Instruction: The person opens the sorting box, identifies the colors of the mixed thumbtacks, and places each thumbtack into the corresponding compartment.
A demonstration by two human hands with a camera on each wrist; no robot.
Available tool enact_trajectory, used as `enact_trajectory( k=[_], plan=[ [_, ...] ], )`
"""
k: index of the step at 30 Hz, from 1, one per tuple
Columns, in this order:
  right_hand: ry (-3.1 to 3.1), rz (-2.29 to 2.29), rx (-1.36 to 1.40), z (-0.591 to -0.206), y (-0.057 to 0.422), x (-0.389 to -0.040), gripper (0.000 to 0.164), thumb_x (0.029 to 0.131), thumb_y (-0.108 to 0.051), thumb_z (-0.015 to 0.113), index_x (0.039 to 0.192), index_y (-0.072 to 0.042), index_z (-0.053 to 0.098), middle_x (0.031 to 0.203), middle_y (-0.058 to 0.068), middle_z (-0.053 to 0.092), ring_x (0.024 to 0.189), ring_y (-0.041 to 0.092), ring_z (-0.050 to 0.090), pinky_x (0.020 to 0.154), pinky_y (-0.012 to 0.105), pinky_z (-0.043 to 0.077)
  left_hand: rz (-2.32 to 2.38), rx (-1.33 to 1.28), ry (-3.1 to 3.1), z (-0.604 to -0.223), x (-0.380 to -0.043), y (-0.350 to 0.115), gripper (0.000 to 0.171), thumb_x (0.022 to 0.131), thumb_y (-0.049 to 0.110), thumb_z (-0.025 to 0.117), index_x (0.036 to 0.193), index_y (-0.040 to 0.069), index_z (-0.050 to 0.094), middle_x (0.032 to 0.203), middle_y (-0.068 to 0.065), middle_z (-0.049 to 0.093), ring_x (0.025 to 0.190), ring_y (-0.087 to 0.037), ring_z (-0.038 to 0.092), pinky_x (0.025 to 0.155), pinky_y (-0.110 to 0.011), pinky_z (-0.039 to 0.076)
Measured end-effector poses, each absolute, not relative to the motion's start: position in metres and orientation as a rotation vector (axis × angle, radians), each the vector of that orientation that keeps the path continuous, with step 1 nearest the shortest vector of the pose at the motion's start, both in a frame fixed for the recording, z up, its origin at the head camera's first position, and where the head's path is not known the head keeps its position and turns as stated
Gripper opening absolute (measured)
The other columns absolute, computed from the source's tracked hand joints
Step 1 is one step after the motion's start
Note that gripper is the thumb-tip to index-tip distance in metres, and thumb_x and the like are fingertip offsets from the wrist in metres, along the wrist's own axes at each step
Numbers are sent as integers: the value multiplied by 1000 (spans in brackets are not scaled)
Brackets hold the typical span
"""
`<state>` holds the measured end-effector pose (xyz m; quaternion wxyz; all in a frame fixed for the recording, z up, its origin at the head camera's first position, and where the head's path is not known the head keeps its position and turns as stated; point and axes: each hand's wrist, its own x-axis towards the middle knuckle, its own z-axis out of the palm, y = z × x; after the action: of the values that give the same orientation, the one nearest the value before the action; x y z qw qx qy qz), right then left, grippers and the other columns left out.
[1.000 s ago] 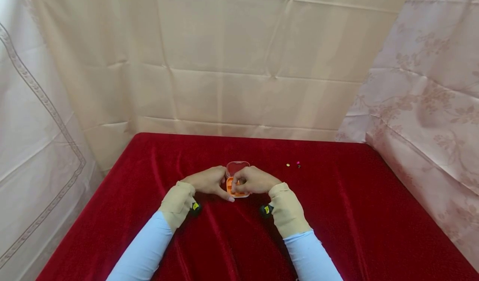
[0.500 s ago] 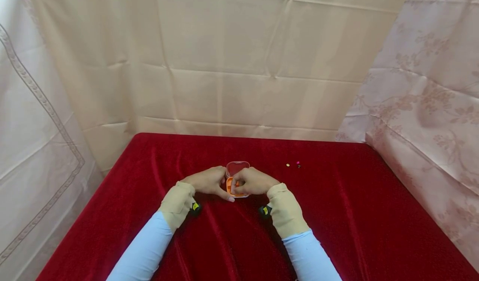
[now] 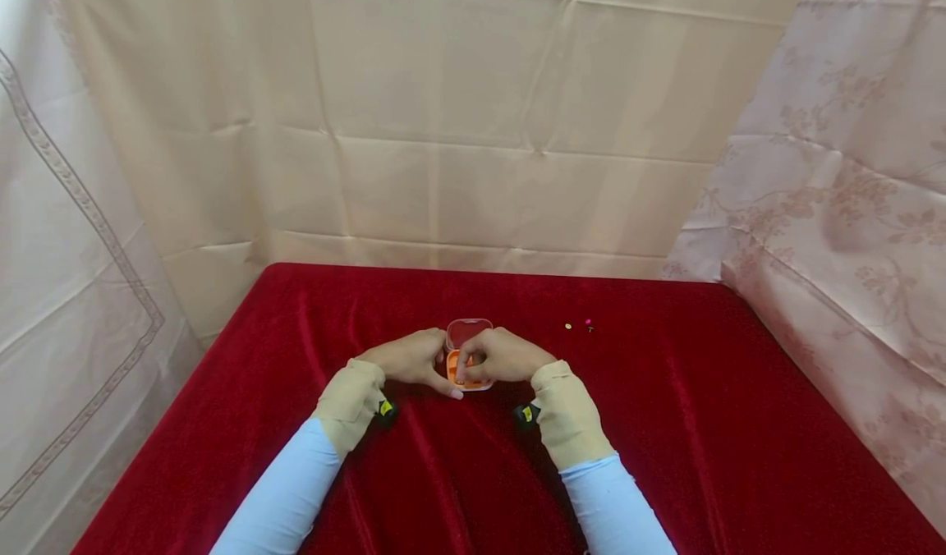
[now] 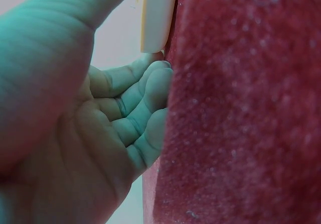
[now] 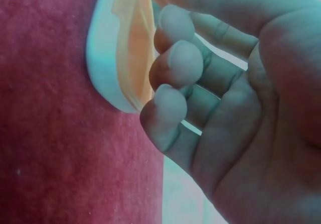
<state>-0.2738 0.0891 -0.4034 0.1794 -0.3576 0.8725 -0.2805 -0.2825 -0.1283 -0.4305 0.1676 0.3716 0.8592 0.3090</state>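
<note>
A small pill box [image 3: 452, 359] with a white base, an orange compartment insert and a raised clear lid [image 3: 469, 323] sits on the red cloth. My left hand [image 3: 411, 358] steadies it from the left, thumb along the front edge and fingers round the back side. My right hand [image 3: 510, 356] is over the box's right part, thumb and index finger brought together down at the orange compartments. I cannot tell whether anything is between those fingertips. In the right wrist view the other fingers [image 5: 183, 63] curl beside the orange rim.
A red velvet cloth [image 3: 636, 456] covers the table. To the right of the box lie a tiny yellowish round piece [image 3: 568, 326], a pink piece [image 3: 588, 322] and a dark piece [image 3: 590, 329]. A beige curtain [image 3: 473, 128] hangs behind the table.
My right hand shifts very slightly over the compartments. The left hand, the box and the small pieces stay in place.
</note>
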Motion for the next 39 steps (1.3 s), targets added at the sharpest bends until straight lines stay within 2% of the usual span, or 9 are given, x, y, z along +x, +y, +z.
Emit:
enact_trajectory(
  k=[4, 8, 13, 22, 27, 31, 39],
  plan=[
    [2452, -830, -1002, -402, 94, -276, 8, 94, -15, 76, 89, -21, 75, 73, -8, 64, 65, 5, 53, 61, 24, 47, 884, 1033, 2441, -430, -282, -128, 44, 81, 37, 89, 112, 18, 64, 90, 9, 70, 76, -3, 54, 69, -25, 48],
    [2431, -869, -1003, -400, 99, -277, 3, 94, -17, 76, 91, -16, 77, 75, -7, 65, 66, 6, 55, 62, 25, 49, 911, 1028, 2420, -429, -282, -128, 44, 82, 35, 89, 114, 17, 65, 91, 9, 70, 77, -4, 55, 70, -26, 49],
    [2415, -910, -984, -397, 104, -277, 7, 94, -19, 77, 93, -12, 76, 75, -5, 65, 64, 9, 57, 61, 28, 51, 917, 1016, 2420, -429, -281, -128, 44, 82, 35, 90, 113, 16, 64, 89, 6, 70, 74, -4, 54, 68, -25, 49],
    [2419, -957, -887, -396, 116, -280, 5, 94, -19, 76, 93, -15, 74, 72, -4, 63, 65, 11, 56, 62, 28, 50, 895, 1005, 2442, -428, -281, -127, 46, 81, 35, 90, 113, 14, 64, 88, 4, 68, 74, -5, 52, 68, -25, 47],
    [2404, -1020, -853, -396, 125, -282, 5, 95, -17, 75, 94, -12, 75, 75, 7, 66, 65, 14, 55, 62, 30, 49, 882, 1007, 2461, -428, -281, -128, 47, 81, 36, 90, 112, 13, 64, 86, 3, 65, 73, -6, 50, 67, -26, 45],
    [2402, -1061, -818, -398, 133, -285, 5, 95, -17, 75, 94, -12, 74, 77, 10, 67, 66, 15, 56, 62, 31, 49, 854, 983, 2494, -428, -280, -128, 48, 79, 39, 91, 108, 13, 63, 83, 1, 60, 71, -6, 48, 65, -27, 43],
    [2474, -1076, -775, -399, 146, -290, 6, 96, -18, 74, 97, -12, 75, 77, 2, 64, 69, 16, 57, 63, 30, 50, 855, 998, 2501, -429, -281, -127, 47, 77, 39, 92, 107, 14, 64, 82, 0, 59, 72, -7, 48, 65, -26, 42]
  ],
)
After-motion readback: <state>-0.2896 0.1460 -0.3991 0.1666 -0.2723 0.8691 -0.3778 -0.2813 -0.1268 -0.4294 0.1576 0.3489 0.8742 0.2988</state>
